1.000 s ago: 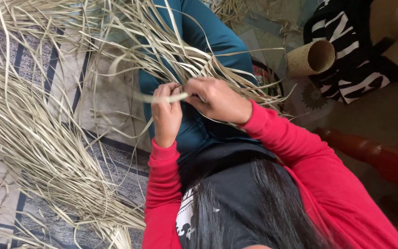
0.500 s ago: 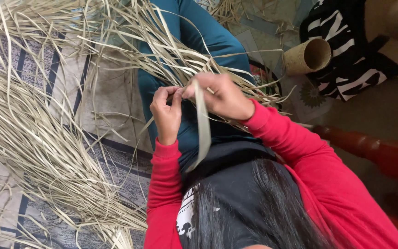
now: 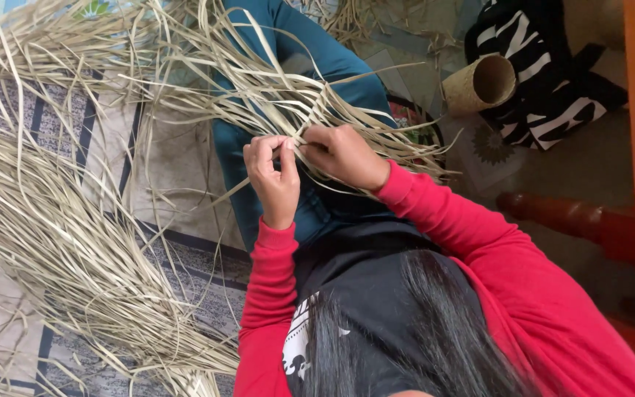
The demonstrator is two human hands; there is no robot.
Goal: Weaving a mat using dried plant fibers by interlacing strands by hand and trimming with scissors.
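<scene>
- Seen from above, a person in red long sleeves and teal trousers sits on the floor with both hands raised over their lap.
- The left hand (image 3: 275, 176) is curled nearly closed, fingertips pinching thin, pale dried palm-leaf strips (image 3: 288, 103) at the point where several strips meet.
- The right hand (image 3: 343, 156) is also closed, knuckles up, gripping the same strips; the two hands touch at the fingertips.
- From the hands, the strips fan out over the teal-clad leg (image 3: 281, 44), their long axes running up and to the left in the view. A few shorter ends stick out to the right, past the right wrist.
- A large loose heap of the same pale straw strips (image 3: 53, 242) covers the floor on the left, lying mostly on a diagonal from upper left to lower right.
- Under the heap lies a patterned floor mat in grey with dark blue stripes (image 3: 75, 125).
- At the upper right, a tan woven tube-shaped container (image 3: 479, 84) lies on its side, its open mouth turned towards the right; the inside looks dark and I cannot tell whether it holds anything.
- The tube rests against a black-and-white zebra-patterned fabric bag (image 3: 553, 95).
- A red-brown turned wooden furniture leg (image 3: 589, 224) runs along the right side.
</scene>
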